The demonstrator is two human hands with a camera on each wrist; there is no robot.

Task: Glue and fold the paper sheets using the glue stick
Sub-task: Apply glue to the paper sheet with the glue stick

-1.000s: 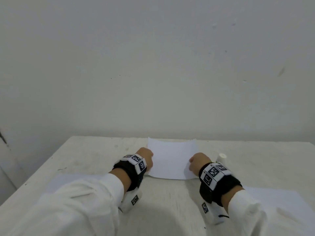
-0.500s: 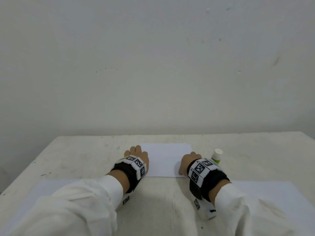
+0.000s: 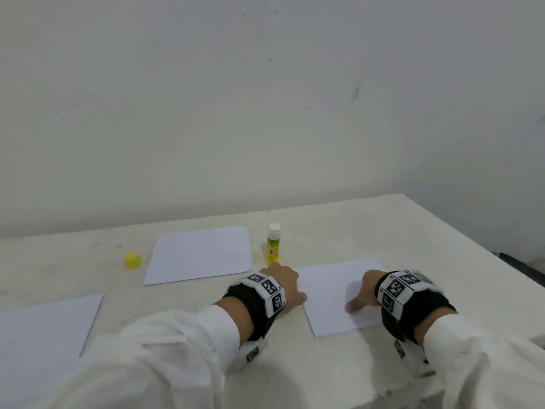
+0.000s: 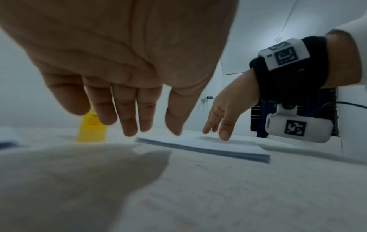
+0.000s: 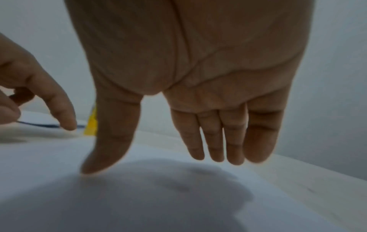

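A stack of white paper sheets (image 3: 330, 302) lies at the table's front right. My right hand (image 3: 361, 296) is over it, open, with its thumb (image 5: 103, 157) touching the top sheet (image 5: 178, 196) and the fingers straight just above. My left hand (image 3: 290, 290) hovers open at the stack's left edge (image 4: 198, 148), holding nothing. The yellow-green glue stick (image 3: 273, 245) stands upright without its cap just beyond my left hand. A folded white sheet (image 3: 197, 255) lies flat to its left.
The yellow cap (image 3: 132, 260) sits left of the folded sheet. Another white sheet (image 3: 44, 326) lies at the front left. The white table (image 3: 383, 231) ends at the right edge, with a wall close behind.
Both hands left the folded sheet they were pressing and moved right to the paper stack, opening out. The head view swung right, bringing the cap and the left sheet into view.
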